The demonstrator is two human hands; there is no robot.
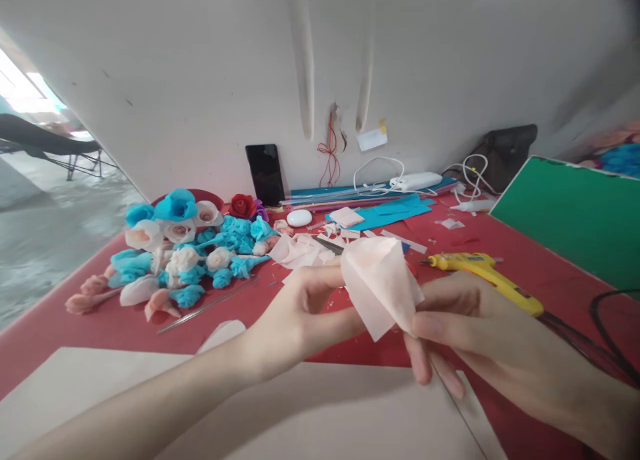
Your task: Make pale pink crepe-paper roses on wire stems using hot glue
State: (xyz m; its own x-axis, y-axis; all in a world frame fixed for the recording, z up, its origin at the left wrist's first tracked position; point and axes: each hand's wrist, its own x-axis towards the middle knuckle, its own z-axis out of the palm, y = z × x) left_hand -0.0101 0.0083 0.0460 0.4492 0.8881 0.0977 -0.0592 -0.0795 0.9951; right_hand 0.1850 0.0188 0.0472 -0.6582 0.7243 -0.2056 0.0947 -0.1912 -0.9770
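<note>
A pale pink crepe paper flower (380, 283) on a thin wire stem (461, 412) is up in front of me, tilted to the left. My right hand (483, 333) pinches its base between thumb and fingers, the stem running down past the lower fingers. From the other side, my left hand (300, 317) grips a loose petal; its fingertips are partly hidden behind the paper. Beneath both hands lies a large pale pink paper sheet (310, 413). Pink paper scraps (303, 250) and the blades of scissors (330, 246) show just behind the flower.
Finished blue, white and pink paper flowers (183, 247) are heaped at the left of the red table (55, 373). A yellow glue gun (493, 280) lies right, beside a green board (575, 220). A black phone (265, 173) leans on the wall, near blue paper (390, 212) and a white cable (379, 159).
</note>
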